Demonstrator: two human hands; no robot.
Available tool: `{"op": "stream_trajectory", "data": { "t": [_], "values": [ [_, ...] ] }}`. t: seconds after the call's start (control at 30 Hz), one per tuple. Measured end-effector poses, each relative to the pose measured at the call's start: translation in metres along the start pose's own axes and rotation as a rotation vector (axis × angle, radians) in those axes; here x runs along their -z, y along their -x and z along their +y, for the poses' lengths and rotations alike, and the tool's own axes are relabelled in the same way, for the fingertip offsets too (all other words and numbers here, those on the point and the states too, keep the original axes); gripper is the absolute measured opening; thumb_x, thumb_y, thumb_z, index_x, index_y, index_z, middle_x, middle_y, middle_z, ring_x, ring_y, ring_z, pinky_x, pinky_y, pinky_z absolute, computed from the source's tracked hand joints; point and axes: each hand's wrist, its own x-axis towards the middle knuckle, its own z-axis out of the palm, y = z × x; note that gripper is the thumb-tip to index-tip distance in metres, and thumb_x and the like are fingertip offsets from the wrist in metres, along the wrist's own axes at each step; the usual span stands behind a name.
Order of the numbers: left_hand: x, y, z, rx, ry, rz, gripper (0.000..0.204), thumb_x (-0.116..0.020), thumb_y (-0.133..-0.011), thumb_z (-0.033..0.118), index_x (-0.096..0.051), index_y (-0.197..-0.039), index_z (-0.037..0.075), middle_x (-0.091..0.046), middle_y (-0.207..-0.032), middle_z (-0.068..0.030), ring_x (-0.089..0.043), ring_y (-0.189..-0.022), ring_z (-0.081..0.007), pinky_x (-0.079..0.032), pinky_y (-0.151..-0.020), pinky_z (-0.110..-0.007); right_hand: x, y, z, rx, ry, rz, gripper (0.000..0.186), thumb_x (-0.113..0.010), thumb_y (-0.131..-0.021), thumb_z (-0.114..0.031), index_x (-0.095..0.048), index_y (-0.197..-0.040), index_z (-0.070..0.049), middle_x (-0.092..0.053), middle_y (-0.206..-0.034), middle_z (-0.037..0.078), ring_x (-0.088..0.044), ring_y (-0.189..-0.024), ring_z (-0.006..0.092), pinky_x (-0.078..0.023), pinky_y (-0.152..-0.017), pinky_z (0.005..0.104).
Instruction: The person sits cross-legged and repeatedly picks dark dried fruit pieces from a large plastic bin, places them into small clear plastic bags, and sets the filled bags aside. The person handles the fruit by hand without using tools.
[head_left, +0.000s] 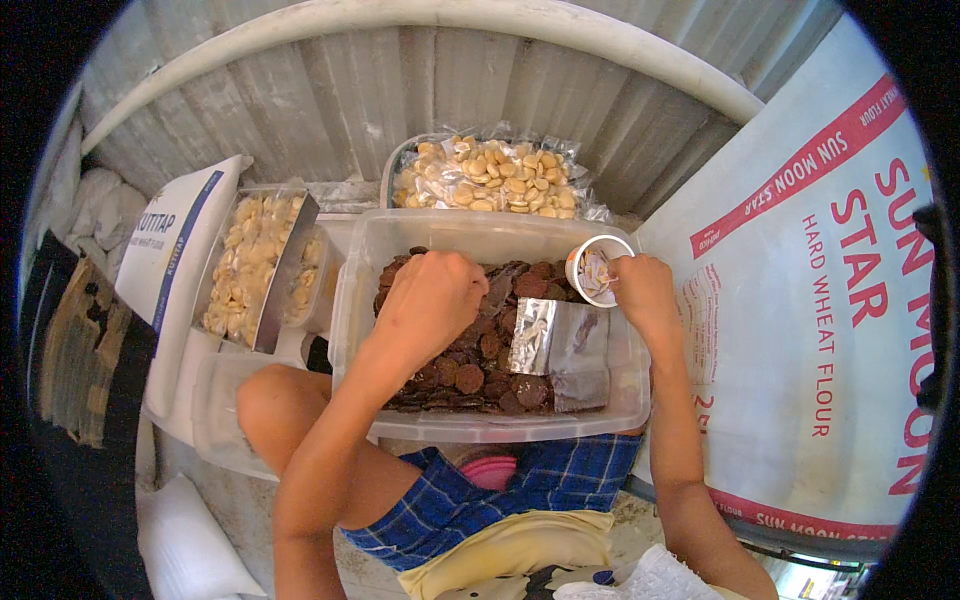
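A clear plastic bin [500,430] holds a heap of dark brown round cookies [468,378]. Over the left side of the heap is my left hand [425,295], its fingers curled together; whatever they may hold is hidden. At the bin's far right corner a white cup [578,268] tilts towards me, with small printed paper pieces inside. My right hand [643,290] reaches over the cup's right rim, fingertips pinched inside among the papers; I cannot make out what is between them. A pouch with a silver part [530,335] and a clear part [583,335] lies on the cookies.
Behind the bin stands a tub of pale round cookies [500,175] in clear bags. Left of it are packed pale cookies [245,265] and a white flour sack [180,235]. A large flour sack sheet [760,290] rises at the right. Corrugated metal [350,110] walls the back.
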Motion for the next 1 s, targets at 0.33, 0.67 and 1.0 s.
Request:
{"op": "stream_trajectory", "data": {
  "t": [0.33,0.67,1.0],
  "values": [
    [-0.002,0.004,0.000,0.062,-0.160,-0.042,0.019,-0.058,-0.080,0.004,-0.071,-0.093,0.000,-0.070,-0.092,-0.0217,-0.067,-0.089,-0.0390,-0.053,-0.086,-0.046,0.022,-0.002,-0.011,-0.079,-0.394,0.141,0.008,-0.064,-0.081,-0.005,-0.067,-0.086,0.000,-0.066,-0.078,0.015,-0.069,-0.074,0.0277,-0.054,-0.066,0.0422],
    [-0.011,0.001,-0.027,0.054,-0.052,-0.026,0.021,-0.062,-0.079,0.004,-0.073,-0.095,-0.001,-0.071,-0.092,-0.0198,-0.070,-0.081,-0.0359,-0.055,-0.082,-0.044,0.051,0.015,-0.058,-0.096,-1.543,0.033,0.016,-0.066,-0.089,-0.002,-0.066,-0.105,0.001,-0.064,-0.084,0.005,-0.064,-0.072,0.0108,-0.052,-0.058,0.0220],
    [0.015,-0.002,-0.014,0.184,0.455,-0.227,0.028,-0.059,-0.080,0.003,-0.072,-0.105,-0.004,-0.070,-0.074,-0.0215,-0.072,-0.067,-0.0241,-0.056,-0.071,-0.036,0.048,0.010,-0.128,0.321,-0.946,0.213,0.012,-0.069,-0.089,-0.009,-0.066,-0.099,-0.002,-0.069,-0.088,0.011,-0.065,-0.069,0.0226,-0.051,-0.063,0.0325]
  ]
}}
